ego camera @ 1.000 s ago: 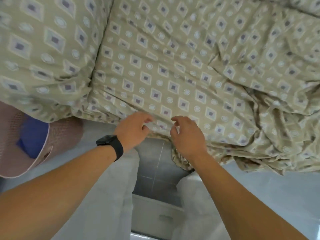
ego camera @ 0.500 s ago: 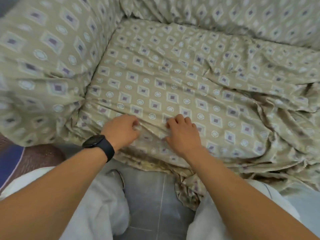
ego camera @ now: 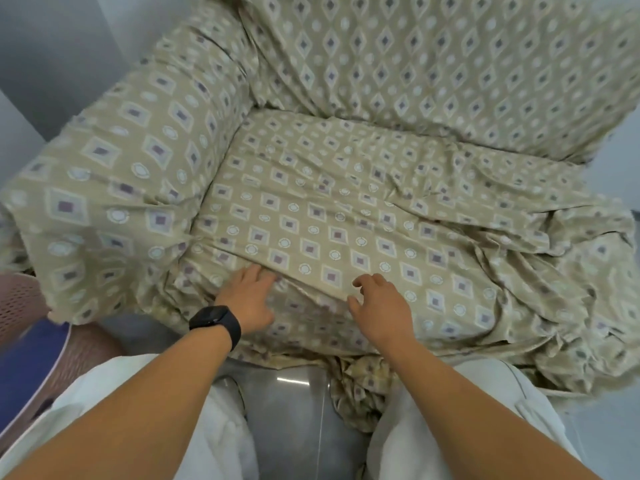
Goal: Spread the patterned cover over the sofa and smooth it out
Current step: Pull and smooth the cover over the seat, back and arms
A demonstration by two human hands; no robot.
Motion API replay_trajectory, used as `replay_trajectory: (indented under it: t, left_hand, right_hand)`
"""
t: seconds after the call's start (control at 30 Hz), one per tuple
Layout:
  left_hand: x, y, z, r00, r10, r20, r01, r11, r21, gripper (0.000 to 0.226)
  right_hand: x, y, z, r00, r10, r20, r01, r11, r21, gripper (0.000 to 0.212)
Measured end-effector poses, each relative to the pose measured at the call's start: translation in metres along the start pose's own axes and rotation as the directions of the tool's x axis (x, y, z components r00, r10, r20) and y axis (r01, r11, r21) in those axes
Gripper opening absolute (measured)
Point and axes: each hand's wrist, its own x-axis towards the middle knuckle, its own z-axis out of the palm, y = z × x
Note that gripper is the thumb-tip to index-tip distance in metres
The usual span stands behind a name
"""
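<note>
smoothing the seat front

at the front edge of the sofa (ego camera: 114, 188), the patterned cover (ego camera: 339, 216) already drapes seat, arm and back. left hand (ego camera: 251, 301) presses flat on a fold, fingers apart; right hand (ego camera: 379, 306) hovers or rests just beside, fingers loosely spread, gripping nothing. smoothing looks underway; next, the bunched cloth at right likely needs pulling out.

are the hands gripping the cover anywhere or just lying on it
Nothing is gripped: the left hand lies flat on the patterned cover at the seat's front edge; the right hand is open.
</note>
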Motion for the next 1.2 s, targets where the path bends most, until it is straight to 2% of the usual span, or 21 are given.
replay_trajectory:
  t: [0.13,0.2,0.3,0.47,0.53,0.6,0.67,0.73,0.77,0.8,0.87,0.93,1.03,1.13,1.2]
  left_hand:
    - [0.014,-0.006,0.006,0.993,-0.014,-0.121,0.019,0.999,0.043,0.07]
    - [0.022,-0.013,0.006,0.978,-0.027,-0.207,0.039,0.998,0.054,0.064]
    - [0.028,-0.021,0.008,0.936,-0.065,-0.346,0.094,0.993,0.07,0.051]
    - [0.03,-0.035,0.002,0.915,0.008,-0.404,0.066,0.983,0.169,0.023]
    - [0.027,-0.037,-0.005,0.9,0.019,-0.435,0.054,0.986,0.155,0.022]
    - [0.02,-0.038,-0.008,0.913,0.0,-0.409,0.059,0.99,0.132,0.026]
    - [0.012,-0.049,-0.008,0.941,-0.084,-0.328,0.132,0.983,0.126,0.017]
    - [0.003,-0.062,-0.011,0.95,-0.213,-0.229,0.261,0.944,0.202,0.008]
    - [-0.002,-0.068,-0.011,0.94,-0.286,-0.188,0.326,0.916,0.236,0.015]
    - [-0.006,-0.072,-0.009,0.928,-0.335,-0.165,0.367,0.898,0.242,0.021]
    - [-0.007,-0.07,-0.008,0.93,-0.33,-0.16,0.356,0.918,0.177,0.027]
    - [-0.002,-0.058,-0.008,0.951,-0.252,-0.179,0.269,0.96,0.076,0.03]
    - [0.002,-0.038,-0.004,0.931,-0.229,-0.286,0.229,0.973,-0.032,0.032]
    - [0.005,-0.032,0.0,0.927,-0.21,-0.309,0.222,0.975,0.002,0.043]
    - [0.011,-0.037,0.0,0.927,-0.17,-0.334,0.196,0.98,0.044,0.033]
  right_hand:
    - [0.01,-0.007,0.017,0.988,-0.105,0.11,0.116,0.988,-0.101,0.047]
    - [0.013,-0.008,0.03,0.988,-0.122,0.092,0.134,0.982,-0.134,0.045]
    - [0.022,-0.012,0.037,0.987,-0.158,0.0,0.155,0.97,-0.188,0.03]
    - [0.03,-0.018,0.032,0.987,-0.162,0.014,0.161,0.964,-0.21,0.027]
    - [0.028,-0.028,0.031,0.988,-0.153,0.007,0.152,0.98,-0.128,0.018]
    - [0.022,-0.04,0.03,0.992,-0.115,0.05,0.111,0.991,0.07,0.008]
    - [0.014,-0.053,0.032,0.959,-0.148,0.241,0.078,0.958,0.276,0.001]
    - [0.004,-0.062,0.036,0.894,-0.238,0.38,0.083,0.921,0.381,0.007]
    - [0.0,-0.065,0.038,0.882,-0.243,0.404,0.048,0.899,0.435,0.011]
    - [0.0,-0.067,0.038,0.885,-0.229,0.405,0.003,0.873,0.487,0.014]
    - [0.005,-0.068,0.033,0.916,-0.185,0.356,-0.04,0.842,0.538,0.02]
    - [0.015,-0.06,0.027,0.965,-0.148,0.218,0.028,0.88,0.474,0.027]
    - [0.026,-0.042,0.021,0.987,-0.16,0.032,0.149,0.964,0.221,0.038]
    - [0.033,-0.026,0.024,0.992,-0.125,0.011,0.125,0.992,-0.019,0.046]
    - [0.037,-0.022,0.028,0.994,-0.107,0.005,0.107,0.986,-0.127,0.042]
